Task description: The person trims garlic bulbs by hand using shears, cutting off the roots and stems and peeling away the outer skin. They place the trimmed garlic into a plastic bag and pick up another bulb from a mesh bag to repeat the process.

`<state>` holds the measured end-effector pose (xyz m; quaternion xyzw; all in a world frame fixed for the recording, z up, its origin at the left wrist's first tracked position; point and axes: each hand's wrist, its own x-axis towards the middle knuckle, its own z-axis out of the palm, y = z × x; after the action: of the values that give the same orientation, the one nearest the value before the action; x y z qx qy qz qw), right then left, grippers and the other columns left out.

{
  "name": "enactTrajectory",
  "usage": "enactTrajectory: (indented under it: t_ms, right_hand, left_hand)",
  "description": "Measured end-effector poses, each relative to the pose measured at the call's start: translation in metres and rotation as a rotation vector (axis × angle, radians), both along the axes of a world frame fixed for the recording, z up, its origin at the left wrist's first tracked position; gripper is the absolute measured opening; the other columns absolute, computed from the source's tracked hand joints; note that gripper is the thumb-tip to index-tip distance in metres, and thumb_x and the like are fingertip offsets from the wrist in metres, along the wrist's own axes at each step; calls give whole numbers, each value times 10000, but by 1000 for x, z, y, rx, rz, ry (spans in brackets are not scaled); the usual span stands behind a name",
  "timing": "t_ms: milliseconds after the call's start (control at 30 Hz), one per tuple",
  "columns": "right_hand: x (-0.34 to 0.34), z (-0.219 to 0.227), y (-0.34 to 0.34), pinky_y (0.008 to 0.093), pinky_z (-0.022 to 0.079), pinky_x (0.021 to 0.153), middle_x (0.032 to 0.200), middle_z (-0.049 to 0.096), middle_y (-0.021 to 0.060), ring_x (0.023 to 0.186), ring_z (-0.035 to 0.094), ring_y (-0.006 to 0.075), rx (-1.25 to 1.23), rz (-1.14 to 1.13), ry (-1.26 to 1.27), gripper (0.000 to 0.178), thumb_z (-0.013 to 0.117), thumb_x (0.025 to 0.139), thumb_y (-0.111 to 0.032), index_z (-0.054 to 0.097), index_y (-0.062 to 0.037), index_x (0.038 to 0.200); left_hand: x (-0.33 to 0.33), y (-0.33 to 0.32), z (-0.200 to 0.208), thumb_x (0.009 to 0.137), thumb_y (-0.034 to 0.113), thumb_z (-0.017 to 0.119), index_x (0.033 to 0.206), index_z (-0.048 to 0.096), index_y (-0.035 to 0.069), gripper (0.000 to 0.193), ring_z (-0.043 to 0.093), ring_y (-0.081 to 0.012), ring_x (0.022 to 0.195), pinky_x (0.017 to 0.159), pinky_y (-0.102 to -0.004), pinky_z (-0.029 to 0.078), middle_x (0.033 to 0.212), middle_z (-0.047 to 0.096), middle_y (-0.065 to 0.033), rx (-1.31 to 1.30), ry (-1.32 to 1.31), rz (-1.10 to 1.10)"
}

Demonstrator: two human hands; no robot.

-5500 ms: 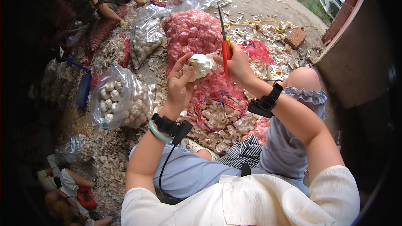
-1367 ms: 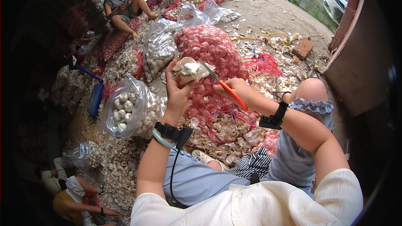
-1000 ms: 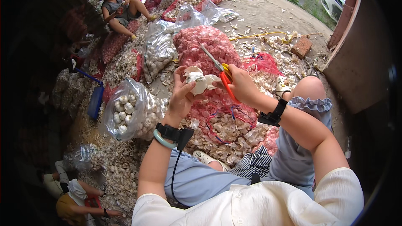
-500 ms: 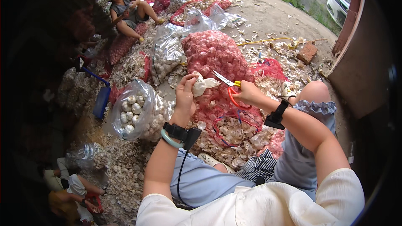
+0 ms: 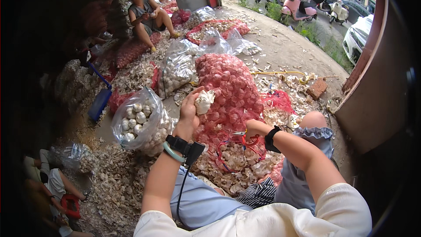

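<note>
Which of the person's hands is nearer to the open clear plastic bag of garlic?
Left. The left hand, holding a garlic bulb, is just right of the clear plastic bag; the right hand is much farther to the bag's right, beyond the left hand.

Bright daylight from upper right, deep shadow at left, fisheye-bent edges, black corners

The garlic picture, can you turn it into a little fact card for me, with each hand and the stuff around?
Left hand: holds a whitish garlic bulb
Right hand: holds scissors, apart from the bulb; blades hard to see
Red net sack: full of garlic, beyond the hands
Clear bag: on the left, white bulbs inside
Peels: scattered and heaped
Brick: on the ground, right side
Another person: sitting, upper left
</note>
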<state>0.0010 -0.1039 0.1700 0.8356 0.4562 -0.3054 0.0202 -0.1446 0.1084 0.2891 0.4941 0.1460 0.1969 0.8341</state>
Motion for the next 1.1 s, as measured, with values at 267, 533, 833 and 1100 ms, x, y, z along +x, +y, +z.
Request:
enactTrajectory:
  t_ms: [267,533,833,1100]
  right_hand:
    - [99,24,101,395,509,678,785,650,210,759,644,333,568,-266,-235,418,730,635,-295,641,29,884]
    - [188,-57,159,423,420,950,1252,438,311,1143,482,409,532,-646,-431,852,737,722,-442,349,132,1217]
    - [171,-30,207,476,528,567,868,696,104,799,682,297,-57,-259,-759,208,569,824,-207,708,-71,896]
    - [38,134,149,380,502,570,840,676,145,660,650,293,883,-260,369,379,560,903,-371,632,-17,1016]
  left_hand:
    - [-1,28,-15,919,193,485,1113,623,114,251,615,-207,924,694,-375,544,1076,618,-54,-140,-54,89]
    - [-9,24,3,939,142,458,964,616,38,191,636,-174,767,680,-302,528,885,648,-67,-215,-43,175]
    - [-11,44,-30,962,163,457,967,578,68,154,615,-169,797,683,-321,529,905,613,-51,-156,-77,403]
    - [10,18,-50,906,200,579,1113,466,123,248,585,-186,856,644,-327,495,1006,569,-64,-281,-63,461]
